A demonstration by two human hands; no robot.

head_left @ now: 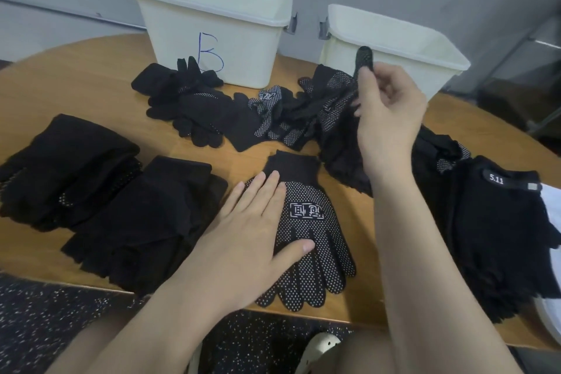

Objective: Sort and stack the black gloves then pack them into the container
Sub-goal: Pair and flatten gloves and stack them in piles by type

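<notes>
Flat and open, the left hand [258,222] presses a black knitted white-dotted glove [306,240] onto the wooden tabletop [91,82]; the right hand [388,112] pinches another dotted black glove [337,94] above the loose pile.

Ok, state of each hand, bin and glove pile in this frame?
Left hand: flat, pressing the dotted black knit glove on the wooden table.
Right hand: raised, pinching a dotted black glove by a finger.
White plastic bin marked B: upright.
Unmarked white plastic bin: upright.
Unsorted glove pile: jumbled.
Plain black glove stacks: stacked.

Dotted glove [306,240] flat on table, cuff away; loose black gloves [243,109] heaped before containers [212,39].
</notes>
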